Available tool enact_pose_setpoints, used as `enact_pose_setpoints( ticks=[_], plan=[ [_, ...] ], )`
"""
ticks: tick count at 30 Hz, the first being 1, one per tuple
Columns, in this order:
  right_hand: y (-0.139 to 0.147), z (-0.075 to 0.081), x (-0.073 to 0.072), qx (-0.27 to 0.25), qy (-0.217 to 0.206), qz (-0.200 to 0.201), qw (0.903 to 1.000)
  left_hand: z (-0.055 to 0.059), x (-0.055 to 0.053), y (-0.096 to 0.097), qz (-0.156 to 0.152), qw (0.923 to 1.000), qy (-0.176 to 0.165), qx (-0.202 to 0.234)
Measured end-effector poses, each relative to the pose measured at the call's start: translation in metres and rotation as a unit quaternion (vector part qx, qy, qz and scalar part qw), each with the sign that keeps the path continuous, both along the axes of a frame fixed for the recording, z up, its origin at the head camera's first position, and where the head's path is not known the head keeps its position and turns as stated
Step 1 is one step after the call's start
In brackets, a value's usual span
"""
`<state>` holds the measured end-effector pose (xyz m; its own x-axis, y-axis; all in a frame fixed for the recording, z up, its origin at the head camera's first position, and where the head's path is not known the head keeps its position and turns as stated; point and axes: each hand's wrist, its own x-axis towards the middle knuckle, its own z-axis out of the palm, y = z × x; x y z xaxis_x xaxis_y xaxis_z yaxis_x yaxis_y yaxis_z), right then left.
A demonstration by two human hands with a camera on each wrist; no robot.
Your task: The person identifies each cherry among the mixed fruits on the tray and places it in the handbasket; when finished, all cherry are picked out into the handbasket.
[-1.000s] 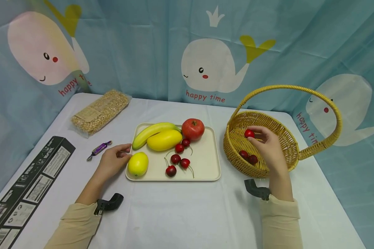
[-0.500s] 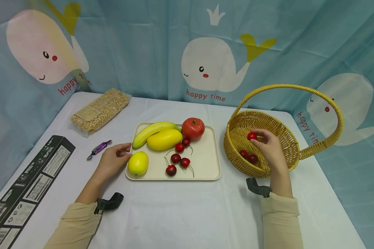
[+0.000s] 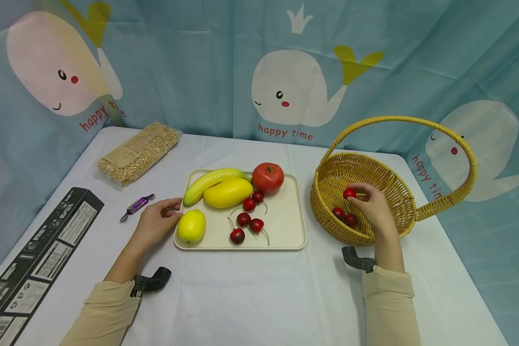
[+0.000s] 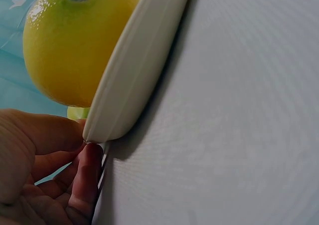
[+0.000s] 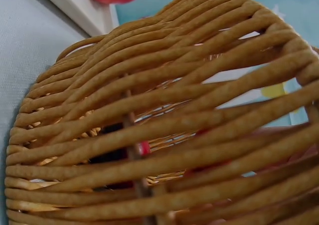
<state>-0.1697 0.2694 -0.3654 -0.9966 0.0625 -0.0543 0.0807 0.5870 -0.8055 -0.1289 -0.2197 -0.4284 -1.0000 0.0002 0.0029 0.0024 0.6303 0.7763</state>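
Observation:
In the head view my right hand (image 3: 372, 204) pinches a red cherry (image 3: 349, 193) between thumb and fingertips, inside the yellow wicker basket (image 3: 322, 211). Beneath it, two dark red cherries (image 3: 339, 213) lie on the basket floor. My left hand (image 3: 157, 222) holds the left edge of the cream tray (image 3: 285, 230); the left wrist view shows the thumb and fingers at the tray's rim (image 4: 132, 70). On the tray sit a lemon (image 3: 191, 226), a banana (image 3: 212, 182), a yellow mango-like fruit (image 3: 228, 193), a red apple-like fruit (image 3: 268, 178) and several cherries (image 3: 237, 235). Basket weave (image 5: 149, 105) mostly hides the right hand in the right wrist view.
The basket's tall handle (image 3: 415, 120) arches above and right of my right hand. Left of the tray lie a purple-wrapped candy (image 3: 137, 206), a bag of grains (image 3: 140, 154) and a long black box (image 3: 43, 245). A whale-print curtain (image 3: 207, 72) hangs behind the table.
My right hand has shifted slightly right, then lowered further into the basket with the cherry. The left hand stays at the tray's edge.

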Motion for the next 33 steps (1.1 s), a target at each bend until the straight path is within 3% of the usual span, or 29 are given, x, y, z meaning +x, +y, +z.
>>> enact_pose_setpoints(
  ticks=[20, 33],
  plan=[
    [-0.0011, 0.0006, 0.0002, 0.01, -0.011, 0.01, 0.9998, 0.0005, 0.0, 0.0002, 0.0, 1.0, -0.002, 0.004],
    [-0.0062, 0.0065, 0.0023, 0.013, 0.013, -0.015, 0.9997, 0.0011, -0.0008, 0.0008, -0.002, 1.0, 0.003, 0.007]
  ],
)
